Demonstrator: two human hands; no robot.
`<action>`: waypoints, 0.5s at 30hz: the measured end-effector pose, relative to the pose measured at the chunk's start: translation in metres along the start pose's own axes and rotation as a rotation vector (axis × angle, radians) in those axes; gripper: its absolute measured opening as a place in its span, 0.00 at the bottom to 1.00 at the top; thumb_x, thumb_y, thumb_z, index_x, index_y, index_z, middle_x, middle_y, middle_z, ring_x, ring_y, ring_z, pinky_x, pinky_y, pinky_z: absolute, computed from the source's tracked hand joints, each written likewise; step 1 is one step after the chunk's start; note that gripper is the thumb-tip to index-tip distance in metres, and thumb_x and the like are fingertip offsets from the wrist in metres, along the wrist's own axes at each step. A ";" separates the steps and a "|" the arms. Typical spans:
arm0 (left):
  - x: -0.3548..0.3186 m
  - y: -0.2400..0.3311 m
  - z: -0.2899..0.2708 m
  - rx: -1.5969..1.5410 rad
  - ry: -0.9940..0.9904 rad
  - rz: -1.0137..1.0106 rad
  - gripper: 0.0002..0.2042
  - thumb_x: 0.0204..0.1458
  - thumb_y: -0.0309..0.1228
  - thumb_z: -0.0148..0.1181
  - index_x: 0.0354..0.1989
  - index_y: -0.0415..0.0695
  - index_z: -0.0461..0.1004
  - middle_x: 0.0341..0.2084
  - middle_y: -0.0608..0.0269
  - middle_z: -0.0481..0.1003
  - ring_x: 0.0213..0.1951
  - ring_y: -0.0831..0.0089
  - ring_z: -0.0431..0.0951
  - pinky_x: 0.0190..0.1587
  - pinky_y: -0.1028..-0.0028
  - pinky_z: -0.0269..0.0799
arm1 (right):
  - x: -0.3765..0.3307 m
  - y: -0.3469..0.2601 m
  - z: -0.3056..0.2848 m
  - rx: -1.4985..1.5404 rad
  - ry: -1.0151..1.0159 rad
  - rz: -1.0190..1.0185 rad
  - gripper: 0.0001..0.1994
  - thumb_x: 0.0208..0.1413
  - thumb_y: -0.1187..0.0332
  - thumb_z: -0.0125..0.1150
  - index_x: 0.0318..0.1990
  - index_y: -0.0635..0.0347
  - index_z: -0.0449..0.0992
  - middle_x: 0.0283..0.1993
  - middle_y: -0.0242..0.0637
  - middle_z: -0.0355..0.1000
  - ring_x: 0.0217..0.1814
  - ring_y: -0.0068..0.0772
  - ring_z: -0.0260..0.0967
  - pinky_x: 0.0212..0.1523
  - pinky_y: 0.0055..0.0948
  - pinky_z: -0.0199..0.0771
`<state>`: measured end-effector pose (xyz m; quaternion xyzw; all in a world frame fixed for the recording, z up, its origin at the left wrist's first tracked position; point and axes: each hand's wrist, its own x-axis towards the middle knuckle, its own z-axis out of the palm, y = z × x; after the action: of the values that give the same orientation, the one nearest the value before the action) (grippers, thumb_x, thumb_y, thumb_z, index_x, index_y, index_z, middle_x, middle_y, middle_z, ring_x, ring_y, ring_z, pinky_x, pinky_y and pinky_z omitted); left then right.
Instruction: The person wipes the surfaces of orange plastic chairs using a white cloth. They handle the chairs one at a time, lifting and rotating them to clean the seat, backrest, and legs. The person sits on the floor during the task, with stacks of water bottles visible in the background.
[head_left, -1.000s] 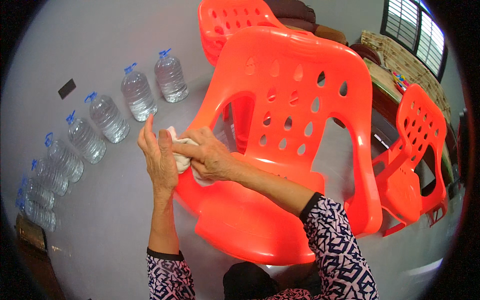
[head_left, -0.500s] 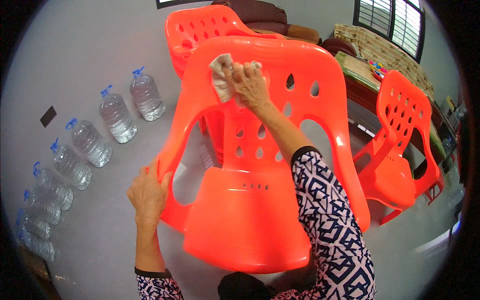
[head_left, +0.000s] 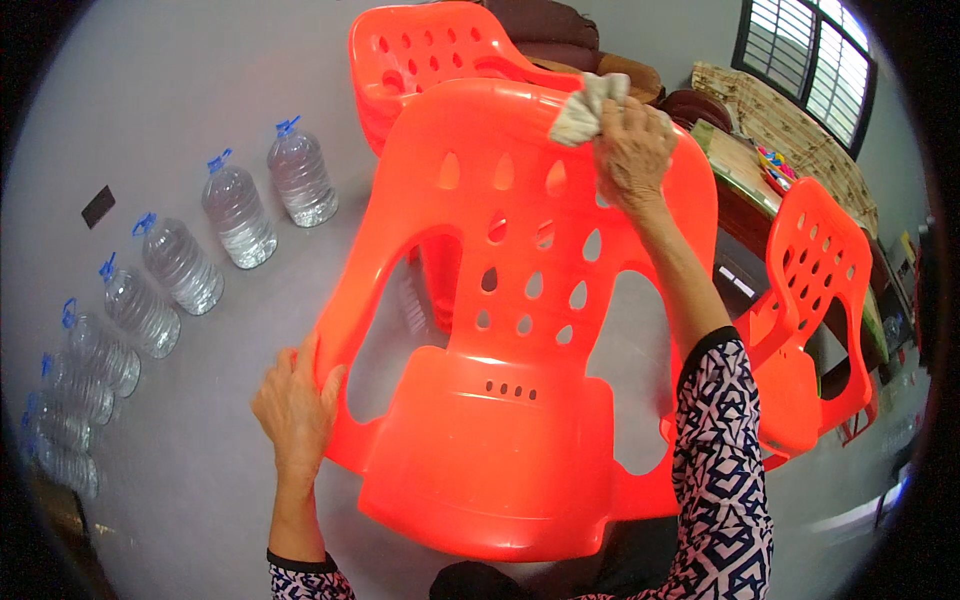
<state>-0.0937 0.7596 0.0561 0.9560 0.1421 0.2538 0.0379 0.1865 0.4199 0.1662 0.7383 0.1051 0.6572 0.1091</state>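
Observation:
A red-orange plastic armchair (head_left: 490, 450) with teardrop holes in its backrest stands right in front of me. On its left armrest my left hand (head_left: 297, 405) is closed, the fingers wrapped over the outer edge. My right hand (head_left: 635, 150) grips a crumpled whitish cloth (head_left: 592, 108) against the top edge of the backrest, toward its right corner. The right forearm crosses the right side of the chair and covers part of it.
Behind stands a stack of similar red chairs (head_left: 415, 45); another red chair (head_left: 815, 290) is at the right. Several clear water bottles (head_left: 240, 215) with blue handles line the left wall. At the back right are a table (head_left: 735, 165) and a brown sofa (head_left: 545, 35).
My right hand with the cloth has moved right along the backrest, from its upper left to near the top right. The left hand keeps its hold, and the view has shifted slightly.

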 end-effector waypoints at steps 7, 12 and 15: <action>-0.001 0.005 0.000 -0.037 -0.013 -0.018 0.25 0.49 0.42 0.63 0.57 0.54 0.69 0.40 0.59 0.74 0.39 0.57 0.76 0.37 0.59 0.71 | 0.054 -0.113 0.030 0.244 -0.005 -0.151 0.15 0.50 0.61 0.55 0.47 0.49 0.71 0.47 0.28 0.68 0.50 0.34 0.66 0.46 0.46 0.60; 0.000 0.004 0.004 0.042 0.000 0.020 0.28 0.47 0.42 0.66 0.59 0.52 0.68 0.41 0.65 0.72 0.36 0.64 0.75 0.32 0.64 0.69 | 0.071 -0.093 0.034 0.323 -0.248 -0.199 0.07 0.50 0.63 0.53 0.37 0.50 0.69 0.33 0.27 0.67 0.39 0.34 0.68 0.35 0.45 0.60; -0.003 -0.003 0.004 0.089 -0.033 -0.026 0.30 0.47 0.43 0.66 0.60 0.52 0.67 0.40 0.65 0.72 0.36 0.64 0.75 0.31 0.64 0.69 | 0.063 -0.037 0.021 0.296 -0.392 -0.186 0.08 0.50 0.63 0.52 0.37 0.49 0.72 0.32 0.28 0.67 0.36 0.34 0.67 0.33 0.42 0.59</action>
<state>-0.0949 0.7620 0.0507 0.9589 0.1650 0.2308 0.0013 0.2145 0.4737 0.2121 0.8468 0.2444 0.4660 0.0781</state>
